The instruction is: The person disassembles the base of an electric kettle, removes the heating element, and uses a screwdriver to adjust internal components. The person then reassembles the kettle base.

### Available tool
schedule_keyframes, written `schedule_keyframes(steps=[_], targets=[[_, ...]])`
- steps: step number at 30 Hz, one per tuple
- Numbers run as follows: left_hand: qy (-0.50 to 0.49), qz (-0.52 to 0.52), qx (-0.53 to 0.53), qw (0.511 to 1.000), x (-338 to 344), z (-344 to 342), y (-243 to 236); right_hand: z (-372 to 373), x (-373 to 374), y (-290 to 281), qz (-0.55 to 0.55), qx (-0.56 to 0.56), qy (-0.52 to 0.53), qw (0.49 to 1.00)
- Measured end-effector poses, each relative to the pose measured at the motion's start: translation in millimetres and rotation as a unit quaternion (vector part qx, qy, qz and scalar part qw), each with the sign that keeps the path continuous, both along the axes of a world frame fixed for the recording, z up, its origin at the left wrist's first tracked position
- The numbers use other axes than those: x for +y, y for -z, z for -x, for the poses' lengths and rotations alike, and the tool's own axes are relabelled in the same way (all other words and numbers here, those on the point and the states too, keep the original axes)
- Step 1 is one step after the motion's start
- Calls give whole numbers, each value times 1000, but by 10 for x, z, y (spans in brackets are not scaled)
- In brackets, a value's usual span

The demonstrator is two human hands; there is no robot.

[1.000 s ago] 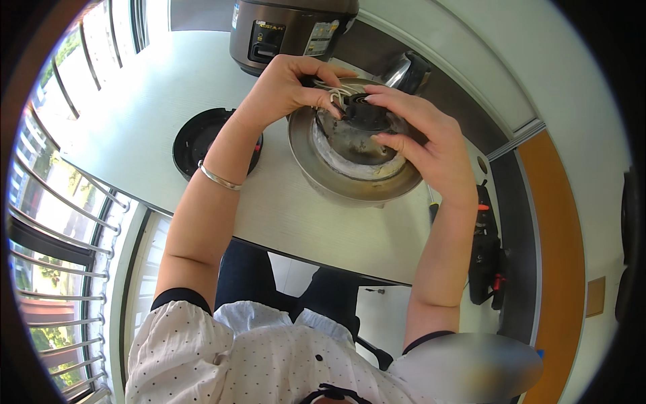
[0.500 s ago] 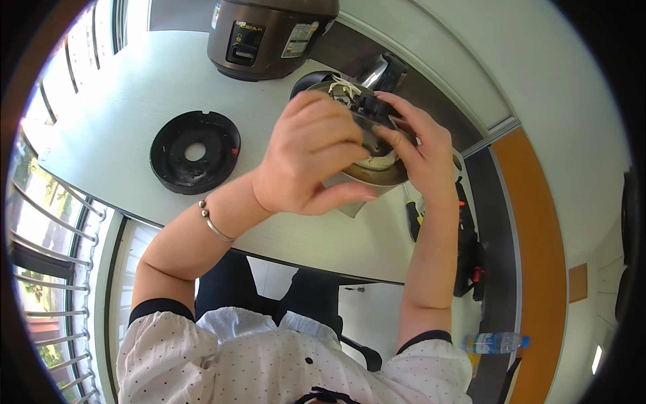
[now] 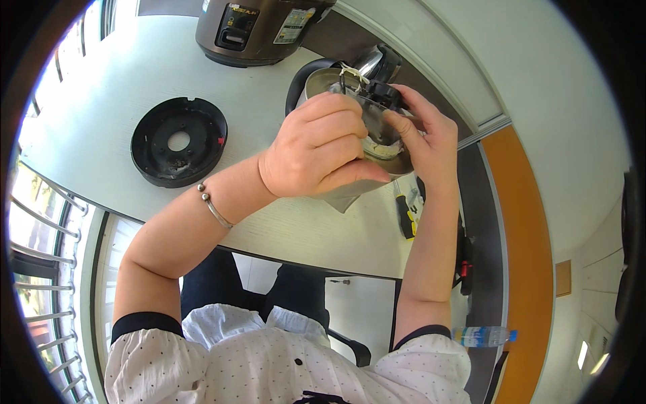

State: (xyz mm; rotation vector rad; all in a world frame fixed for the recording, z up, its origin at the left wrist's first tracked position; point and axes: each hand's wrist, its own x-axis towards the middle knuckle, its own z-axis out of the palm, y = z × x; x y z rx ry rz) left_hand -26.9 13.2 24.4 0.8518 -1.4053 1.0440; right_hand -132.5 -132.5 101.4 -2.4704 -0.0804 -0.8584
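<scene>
A steel electric kettle [image 3: 342,199] stands upside down on the table in front of me, its black handle [image 3: 296,91] pointing to the far left. Its underside is open, showing pale wires [image 3: 351,73], a black control part [image 3: 381,95] and a grey metal plate. Over the near left of this opening, my left hand [image 3: 319,145] has its fingers curled in and its thumb stretched out; whatever the fingers pinch is hidden. My right hand [image 3: 431,138] grips the black control part and plate from the right, thumb on top. Left of the kettle lies a round black base cover [image 3: 178,165].
A brown cooker [image 3: 259,40] stands at the back. Behind the kettle is another shiny kettle [image 3: 373,62]. A yellow-and-black screwdriver [image 3: 405,217] lies beyond my right forearm. At the lower right is a water bottle [image 3: 484,336]. The table's [image 3: 289,246] near edge runs before my lap.
The whole view has shifted slightly. My left hand has come down closer to the kettle's underside, its fingers more tightly curled. The right hand keeps its grip.
</scene>
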Motion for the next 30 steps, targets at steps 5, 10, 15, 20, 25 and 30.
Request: schedule_keyframes(steps=[5, 10, 15, 20, 25, 30], targets=[[15, 7, 3, 1000, -2, -20, -29, -44, -70, -10, -23, -6, -30, 999], [18, 10, 3, 1000, 13, -24, -36, -56, -103, -23, -35, 9, -50, 998], [8, -12, 5, 1000, 75, -18, -79, -90, -92, -33, -5, 1, -64, 998], [17, -21, 6, 1000, 56, 8, -41, -135, -121, -57, 70, -14, -78, 994], [15, -25, 5, 1000, 56, 20, -60, -150, -127, -24, -9, -6, -72, 997], [26, -25, 4, 999, 54, 5, -79, -175, -107, -45, -56, 7, -69, 996]])
